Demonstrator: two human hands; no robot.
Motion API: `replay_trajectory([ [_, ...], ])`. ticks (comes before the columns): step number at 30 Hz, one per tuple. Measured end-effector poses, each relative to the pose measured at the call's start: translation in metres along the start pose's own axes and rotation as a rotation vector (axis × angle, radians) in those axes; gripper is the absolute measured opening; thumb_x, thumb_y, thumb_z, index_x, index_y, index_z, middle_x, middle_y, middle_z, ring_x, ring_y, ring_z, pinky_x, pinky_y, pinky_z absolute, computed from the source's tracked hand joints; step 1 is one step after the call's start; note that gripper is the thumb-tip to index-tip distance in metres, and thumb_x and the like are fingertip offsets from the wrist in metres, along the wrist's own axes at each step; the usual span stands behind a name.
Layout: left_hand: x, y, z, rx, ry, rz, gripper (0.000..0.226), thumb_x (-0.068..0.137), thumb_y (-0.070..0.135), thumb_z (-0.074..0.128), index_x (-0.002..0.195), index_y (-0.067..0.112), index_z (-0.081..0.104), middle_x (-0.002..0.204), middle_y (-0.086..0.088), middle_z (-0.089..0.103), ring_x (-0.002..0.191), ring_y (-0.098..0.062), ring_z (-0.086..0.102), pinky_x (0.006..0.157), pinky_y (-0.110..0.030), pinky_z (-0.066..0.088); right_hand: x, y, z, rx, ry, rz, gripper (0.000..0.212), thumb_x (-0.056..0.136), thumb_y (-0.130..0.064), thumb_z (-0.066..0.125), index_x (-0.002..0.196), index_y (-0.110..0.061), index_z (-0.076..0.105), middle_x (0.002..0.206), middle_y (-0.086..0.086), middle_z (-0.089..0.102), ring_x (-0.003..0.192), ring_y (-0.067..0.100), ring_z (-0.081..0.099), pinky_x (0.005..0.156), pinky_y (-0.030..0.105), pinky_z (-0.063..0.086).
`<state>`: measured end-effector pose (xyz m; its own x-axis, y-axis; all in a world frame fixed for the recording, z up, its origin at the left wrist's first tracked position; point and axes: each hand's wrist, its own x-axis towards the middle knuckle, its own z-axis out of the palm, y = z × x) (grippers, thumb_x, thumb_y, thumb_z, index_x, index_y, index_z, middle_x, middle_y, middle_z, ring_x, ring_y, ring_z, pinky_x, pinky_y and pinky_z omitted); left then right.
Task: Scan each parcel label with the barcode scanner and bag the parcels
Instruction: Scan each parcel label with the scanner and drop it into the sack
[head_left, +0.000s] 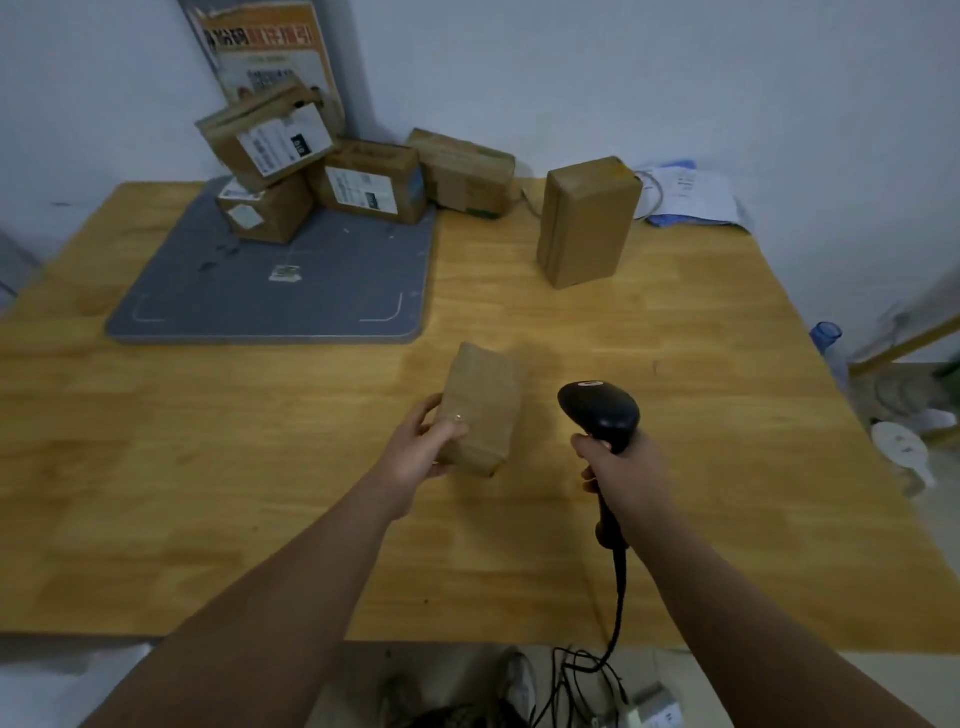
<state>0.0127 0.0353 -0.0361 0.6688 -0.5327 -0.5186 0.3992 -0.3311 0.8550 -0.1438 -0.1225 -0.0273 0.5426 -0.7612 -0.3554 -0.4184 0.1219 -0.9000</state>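
A small brown cardboard parcel (484, 410) is held at the middle of the wooden table (260, 467), blurred, with no label showing on its visible faces. My left hand (423, 447) grips its near left end, thumb on top. My right hand (621, 465) grips the handle of a black barcode scanner (600, 408), whose head points away from me, just right of the parcel. The scanner's cable (615, 613) drops over the table's front edge.
Several labelled cardboard parcels (291, 171) are piled at the back left, partly on a grey mat (270, 296). A tall plain box (587, 221) stands upright at the back right, with white and blue papers (691, 195) behind it. Shelving and bottles stand right of the table.
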Motion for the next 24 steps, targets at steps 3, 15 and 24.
replay_trajectory([
  [3, -0.002, -0.015, -0.026, 0.681, 0.221, 0.368, 0.085, 0.077, 0.014, 0.073, 0.148, 0.034, 0.030, 0.147, -0.005, 0.026, 0.132, -0.028, 0.030, 0.109, -0.045, 0.034, -0.005, -0.003, 0.017, -0.070, -0.055, -0.046, 0.013, 0.086, -0.018, 0.069, 0.097, -0.018, 0.061, 0.080, 0.007, 0.066, 0.073, 0.024, 0.065, 0.063, 0.036, 0.054],
  [15, -0.009, -0.062, -0.082, 1.474, 0.019, 1.144, 0.042, 0.093, 0.036, 0.041, 0.125, 0.018, 0.061, 0.136, -0.002, 0.058, 0.127, -0.026, 0.051, 0.109, -0.049, 0.039, -0.014, 0.001, 0.062, -0.109, -0.087, -0.071, 0.019, 0.084, -0.015, 0.072, 0.099, -0.016, 0.062, 0.080, 0.004, 0.068, 0.072, 0.021, 0.064, 0.072, 0.044, 0.056],
  [24, 0.003, -0.013, -0.065, 0.498, 0.111, 0.150, 0.046, 0.094, 0.040, 0.058, 0.131, 0.014, 0.054, 0.113, -0.005, 0.061, 0.099, -0.026, 0.063, 0.086, -0.044, 0.055, -0.019, -0.026, 0.050, -0.176, -0.309, -0.106, 0.009, 0.086, -0.016, 0.070, 0.091, -0.010, 0.066, 0.061, 0.004, 0.062, 0.055, 0.021, 0.060, 0.059, 0.038, 0.053],
])
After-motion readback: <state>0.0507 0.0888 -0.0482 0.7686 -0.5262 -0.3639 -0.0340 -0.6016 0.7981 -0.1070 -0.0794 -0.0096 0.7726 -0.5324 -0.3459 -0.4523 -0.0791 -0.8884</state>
